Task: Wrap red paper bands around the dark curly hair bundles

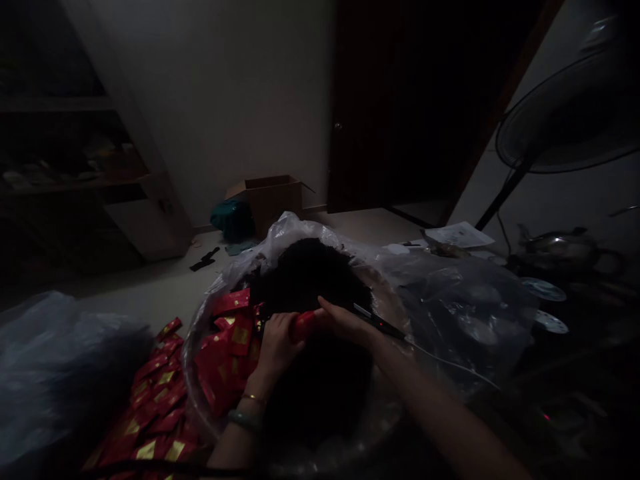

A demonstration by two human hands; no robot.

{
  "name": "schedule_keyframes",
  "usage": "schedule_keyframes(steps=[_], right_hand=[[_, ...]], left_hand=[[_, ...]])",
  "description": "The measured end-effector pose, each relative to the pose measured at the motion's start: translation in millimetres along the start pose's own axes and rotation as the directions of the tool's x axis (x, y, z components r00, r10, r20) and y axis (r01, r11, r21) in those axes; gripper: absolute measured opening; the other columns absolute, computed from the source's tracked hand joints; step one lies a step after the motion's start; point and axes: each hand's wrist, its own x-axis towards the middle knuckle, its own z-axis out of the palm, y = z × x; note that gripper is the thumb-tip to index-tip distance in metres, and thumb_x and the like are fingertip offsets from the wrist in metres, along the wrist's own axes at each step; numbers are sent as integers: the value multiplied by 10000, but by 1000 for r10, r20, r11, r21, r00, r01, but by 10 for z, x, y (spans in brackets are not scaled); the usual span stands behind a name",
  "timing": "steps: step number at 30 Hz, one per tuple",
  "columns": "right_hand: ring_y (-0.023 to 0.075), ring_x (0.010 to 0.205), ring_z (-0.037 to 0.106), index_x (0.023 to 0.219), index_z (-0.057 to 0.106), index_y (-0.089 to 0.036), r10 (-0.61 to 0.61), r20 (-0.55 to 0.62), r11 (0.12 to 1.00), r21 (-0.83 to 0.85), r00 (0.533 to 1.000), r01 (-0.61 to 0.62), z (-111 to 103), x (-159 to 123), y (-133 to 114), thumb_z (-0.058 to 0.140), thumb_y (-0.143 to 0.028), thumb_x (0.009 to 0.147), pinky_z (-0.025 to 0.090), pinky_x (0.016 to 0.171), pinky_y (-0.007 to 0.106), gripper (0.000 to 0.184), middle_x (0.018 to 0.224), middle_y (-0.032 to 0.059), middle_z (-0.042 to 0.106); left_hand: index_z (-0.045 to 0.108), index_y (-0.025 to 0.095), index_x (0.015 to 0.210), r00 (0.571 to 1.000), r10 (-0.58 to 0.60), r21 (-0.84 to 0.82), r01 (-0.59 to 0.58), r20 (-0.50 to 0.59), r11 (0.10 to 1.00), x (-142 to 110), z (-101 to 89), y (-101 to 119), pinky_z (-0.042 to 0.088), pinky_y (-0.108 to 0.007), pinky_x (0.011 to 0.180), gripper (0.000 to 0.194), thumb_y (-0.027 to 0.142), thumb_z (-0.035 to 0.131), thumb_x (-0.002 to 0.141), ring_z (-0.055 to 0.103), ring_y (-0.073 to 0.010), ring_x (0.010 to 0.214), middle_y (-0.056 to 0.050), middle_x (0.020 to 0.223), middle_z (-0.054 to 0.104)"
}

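The room is dim. My left hand [277,343] and my right hand [345,321] meet over a heap of dark loose material [305,273] in a clear plastic bag [430,293]. Both pinch a small red packet [304,325] held between them, fingers closed on it. Two bangles sit on my left wrist. Several red and gold packets [227,340] lie in the bag just left of my hands, and more of them [155,407] spill toward the lower left. A thin dark tool [380,323] lies by my right hand.
A cardboard box [270,197] and a teal bundle [231,219] stand by the far wall. A fan [565,120] and a metal kettle [560,250] are at the right. Shelves [75,180] fill the left. Another plastic bag [55,360] lies at the lower left.
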Motion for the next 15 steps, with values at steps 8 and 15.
schedule_keyframes(steps=[8,15], right_hand=[[297,1344,271,1415,278,-169,-88,-685,790,-490,724,-368,-676,526,-165,362,-523,881,270,1037,458,646,1463,181,276],[423,1319,188,1423,244,-212,-96,-749,612,-564,655,-554,-625,894,29,400,-568,841,270,933,618,700,1464,225,134]], left_hand=[[578,174,998,972,-174,-14,174,-160,985,20,5,-177,464,-415,824,414,166,689,599,579,-259,894,-75,947,646],[578,170,1026,944,-246,-12,250,-218,968,33,-12,-302,460,-418,819,455,245,700,594,572,-271,905,-86,963,641]])
